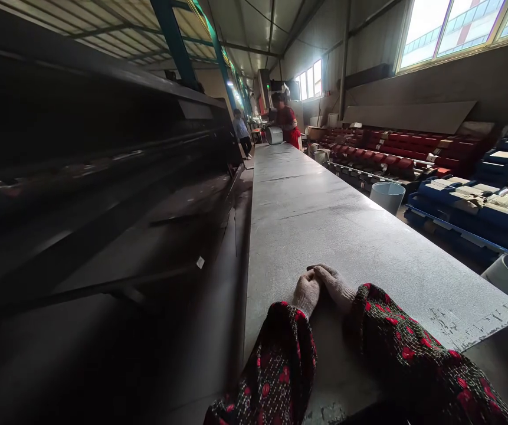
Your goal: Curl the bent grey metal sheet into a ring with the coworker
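Observation:
My left hand [307, 291] and my right hand [334, 285], both in pale knitted gloves, are brought together over a long grey metal-topped table [298, 236]. The right hand's fingers lie across the left hand's fingertips, and both hands look closed. No object shows between them. The undersides of the hands are hidden, so whether they press on the tabletop is hard to tell. Dark sleeves with red patterns cover both forearms.
A long dark machine [103, 177] runs along the left. Far down the table, a person in red [285, 118] stands by a grey sheet roll [274, 136]. Rolled sheets [387, 198] stand at right, near red stacks [382, 150] and blue stacks [470, 206]. Another person [241, 131] stands farther back.

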Action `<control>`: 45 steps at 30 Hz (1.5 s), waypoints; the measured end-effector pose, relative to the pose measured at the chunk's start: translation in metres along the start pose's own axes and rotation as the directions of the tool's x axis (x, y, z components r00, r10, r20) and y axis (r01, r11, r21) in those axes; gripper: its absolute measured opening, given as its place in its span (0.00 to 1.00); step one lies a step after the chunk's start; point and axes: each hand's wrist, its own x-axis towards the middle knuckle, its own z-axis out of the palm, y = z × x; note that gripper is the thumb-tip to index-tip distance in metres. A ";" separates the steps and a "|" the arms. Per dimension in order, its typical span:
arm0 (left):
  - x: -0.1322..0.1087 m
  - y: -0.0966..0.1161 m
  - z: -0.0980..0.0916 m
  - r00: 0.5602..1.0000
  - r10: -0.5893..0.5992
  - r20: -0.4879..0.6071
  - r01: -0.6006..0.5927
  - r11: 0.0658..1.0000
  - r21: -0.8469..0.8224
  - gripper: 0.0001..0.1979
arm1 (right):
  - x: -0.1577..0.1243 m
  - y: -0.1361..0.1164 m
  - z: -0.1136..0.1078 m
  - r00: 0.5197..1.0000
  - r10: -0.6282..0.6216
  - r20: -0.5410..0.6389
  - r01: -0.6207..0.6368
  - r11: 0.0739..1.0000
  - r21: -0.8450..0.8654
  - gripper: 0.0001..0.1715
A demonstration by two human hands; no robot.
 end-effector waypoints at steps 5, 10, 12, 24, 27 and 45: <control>0.001 -0.001 0.000 1.000 0.022 0.022 -0.022 1.000 -0.007 0.14 | 0.000 -0.002 -0.001 1.000 -0.004 -0.001 0.004 1.000 -0.012 0.25; 0.002 -0.004 0.000 0.999 0.018 0.035 -0.018 1.000 0.001 0.15 | -0.001 -0.003 -0.001 1.000 -0.002 0.009 0.003 1.000 -0.029 0.26; 0.003 -0.006 0.000 0.999 0.020 0.038 -0.020 1.000 0.014 0.15 | -0.001 -0.002 -0.001 1.000 -0.011 0.007 0.011 0.999 -0.040 0.26; 0.001 -0.003 -0.001 1.000 0.009 0.021 -0.010 0.998 0.058 0.14 | 0.000 0.003 -0.001 1.000 -0.012 0.001 0.012 1.000 -0.021 0.25; 0.001 -0.002 -0.001 1.000 -0.013 0.023 0.011 0.997 0.076 0.14 | 0.001 0.003 -0.001 1.000 -0.016 -0.002 0.016 1.000 -0.018 0.23; 0.005 -0.009 0.000 1.000 0.017 0.025 -0.020 0.996 0.091 0.16 | -0.001 -0.005 -0.002 0.999 -0.032 0.015 0.032 0.998 -0.049 0.22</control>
